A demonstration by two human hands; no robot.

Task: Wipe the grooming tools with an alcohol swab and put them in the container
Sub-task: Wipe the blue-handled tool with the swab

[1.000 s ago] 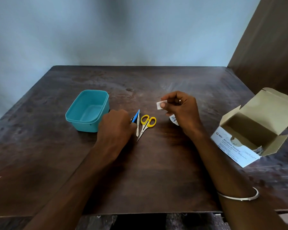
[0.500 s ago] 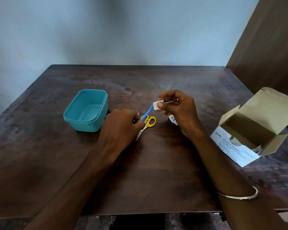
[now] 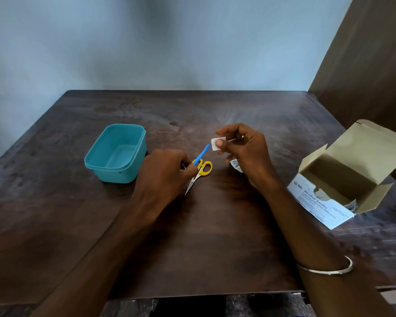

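My left hand (image 3: 164, 172) grips a slim blue-handled tool (image 3: 201, 154) by its lower end, the blue end pointing up and right. My right hand (image 3: 242, 152) pinches a small white alcohol swab (image 3: 215, 144) just beyond the tool's tip, close to it but apart. Yellow-handled scissors (image 3: 204, 169) lie on the table under the tool, their blades partly hidden by my left hand. An empty teal container (image 3: 117, 154) stands open to the left of my left hand.
An open cardboard box of alcohol swabs (image 3: 325, 197) sits at the right on the dark wooden table (image 3: 192, 236). A torn swab wrapper (image 3: 236, 164) lies under my right hand. A brown panel rises at the far right, a wall behind the table.
My left hand has lifted the blue tool off the table and tilted its tip up toward the swab. My right hand has kept the swab in about the same place.
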